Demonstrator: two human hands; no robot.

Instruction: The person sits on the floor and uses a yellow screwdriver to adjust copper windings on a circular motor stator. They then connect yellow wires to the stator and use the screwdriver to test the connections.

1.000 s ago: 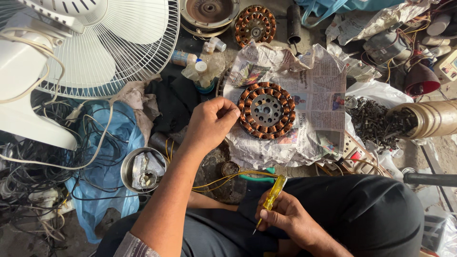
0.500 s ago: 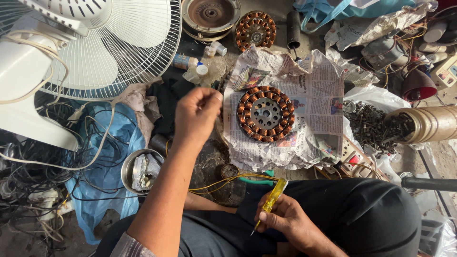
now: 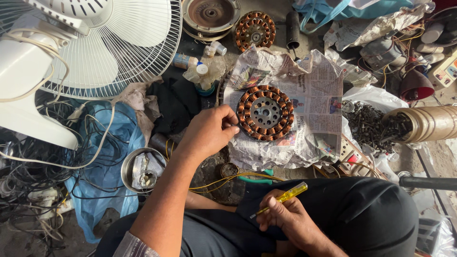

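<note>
The copper-wound stator (image 3: 265,113) lies flat on a crumpled sheet of newspaper (image 3: 314,90), its round face turned up toward the camera and its central hole in the middle of the disc; being circular, it has no long axis. The left hand (image 3: 207,133) rests at the stator's left rim, fingertips pinched together in a narrow grip on the edge of the windings. The right hand (image 3: 285,220) lies on the person's dark-trousered lap, its grip closed around a yellow screwdriver (image 3: 282,198), whose long axis slants from lower left up to upper right, handle end toward the newspaper.

Just below the newspaper, yellow wires (image 3: 223,181) and a green-handled tool (image 3: 257,178) lie on the floor. A second stator (image 3: 255,31) sits well above, beside a rusty round housing (image 3: 210,14). To the left stand a white fan (image 3: 95,43) and a steel bowl (image 3: 143,169); to the right, a heap of screws (image 3: 373,126) spills from a tipped jar (image 3: 428,123).
</note>
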